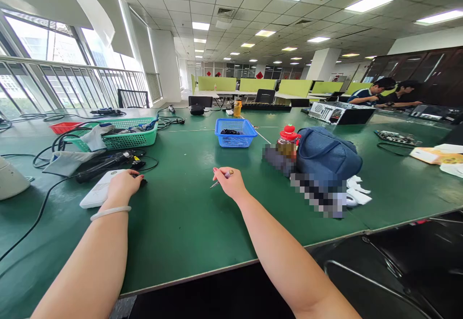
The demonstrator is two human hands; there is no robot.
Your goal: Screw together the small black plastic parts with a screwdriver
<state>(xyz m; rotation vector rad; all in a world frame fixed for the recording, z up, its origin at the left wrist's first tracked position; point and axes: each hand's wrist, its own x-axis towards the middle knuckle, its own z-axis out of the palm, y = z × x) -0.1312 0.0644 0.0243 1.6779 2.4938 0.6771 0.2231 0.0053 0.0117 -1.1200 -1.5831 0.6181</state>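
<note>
My left hand (125, 183) lies over the right end of a white flat device (97, 191), with its fingers curled. A small black piece (143, 182) shows at its fingertips; most of whatever it grips is hidden. Held above the green table (173, 242), my right hand (231, 181) pinches a slim screwdriver-like tool (214, 184). The tool's thin metal tip points down and left, and a brownish end shows above the fingers. Beyond my right hand stands a blue plastic basket (236, 139) with small black parts in it.
Left are a green basket (141, 139) of gloves, a red tray (65, 127) and tangled black cables (45, 203). To the right stand a red-lidded bottle (288, 140) and a blue bag (327, 157). Two people work farther back by an open computer case (342, 113).
</note>
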